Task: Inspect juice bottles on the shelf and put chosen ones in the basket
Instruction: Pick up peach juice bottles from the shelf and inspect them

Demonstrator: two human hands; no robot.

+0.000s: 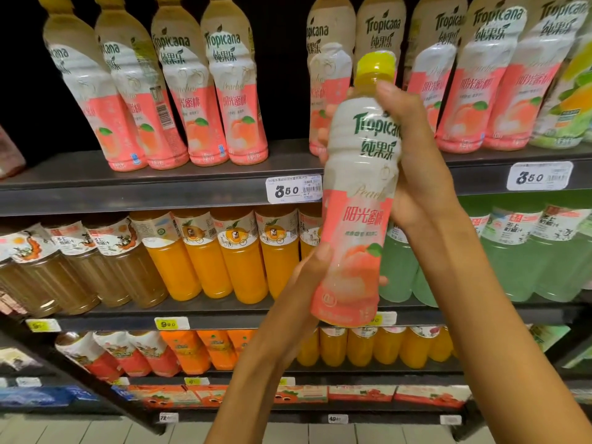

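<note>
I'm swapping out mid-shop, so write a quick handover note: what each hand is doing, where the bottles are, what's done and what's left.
Left hand: grips the lower part of the peach bottle.
Right hand: wraps the bottle's upper half, just under the yellow cap.
Bottle: off the shelf, held upright in front of the top shelf, label facing the camera.
Other peach bottles stand in rows on the top shelf; there is a gap in the row behind the held one.
Done: one bottle picked and under inspection.
Left: decide on it, put it in the basket, which is not in view, then check more.
</note>
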